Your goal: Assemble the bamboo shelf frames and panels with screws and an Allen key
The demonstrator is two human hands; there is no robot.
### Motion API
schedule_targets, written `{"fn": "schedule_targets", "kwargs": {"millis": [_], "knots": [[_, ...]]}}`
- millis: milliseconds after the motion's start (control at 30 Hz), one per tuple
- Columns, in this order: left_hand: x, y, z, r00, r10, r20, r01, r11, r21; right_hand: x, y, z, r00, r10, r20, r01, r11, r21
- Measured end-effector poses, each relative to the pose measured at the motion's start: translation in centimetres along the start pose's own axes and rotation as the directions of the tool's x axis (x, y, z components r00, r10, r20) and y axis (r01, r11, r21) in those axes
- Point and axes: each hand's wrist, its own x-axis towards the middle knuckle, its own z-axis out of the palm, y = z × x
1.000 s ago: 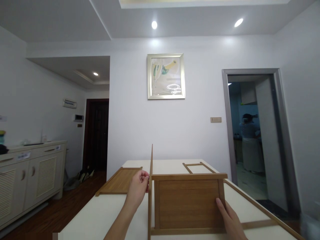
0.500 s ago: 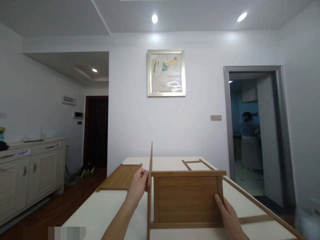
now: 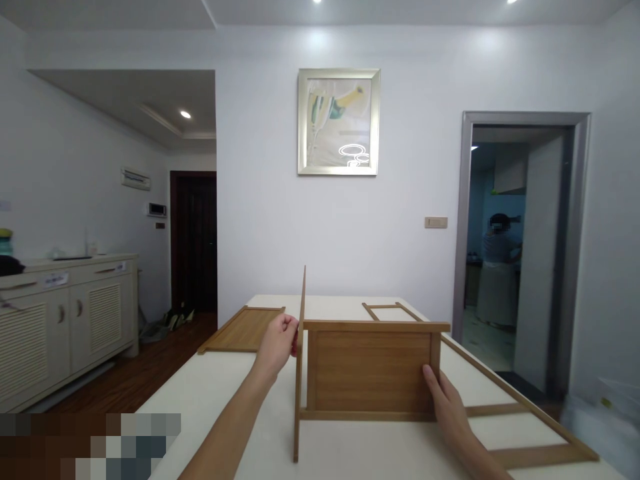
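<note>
My left hand pinches a thin upright bamboo side frame that I see edge-on, standing on the white table. My right hand presses against the right end of an upright bamboo shelf panel, whose left end meets the side frame. A second ladder-like bamboo frame lies flat on the table to the right, under my right hand.
Another bamboo shelf panel lies flat at the table's far left. A white sideboard stands along the left wall. A framed picture hangs ahead. Through the doorway at right, a person stands in another room.
The view has tilted down and drawn back a little, showing more of the table and the flat frame. Both hands keep their hold on the upright pieces.
</note>
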Motion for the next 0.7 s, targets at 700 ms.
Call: {"fn": "schedule_targets", "kwargs": {"millis": [700], "knots": [[-0.07, 0.35, -0.25, 1.0, -0.021, -0.005, 0.021, 1.0, 0.002, -0.36, -0.49, 0.09, 1.0, -0.012, 0.004, 0.012, 1.0, -0.025]]}}
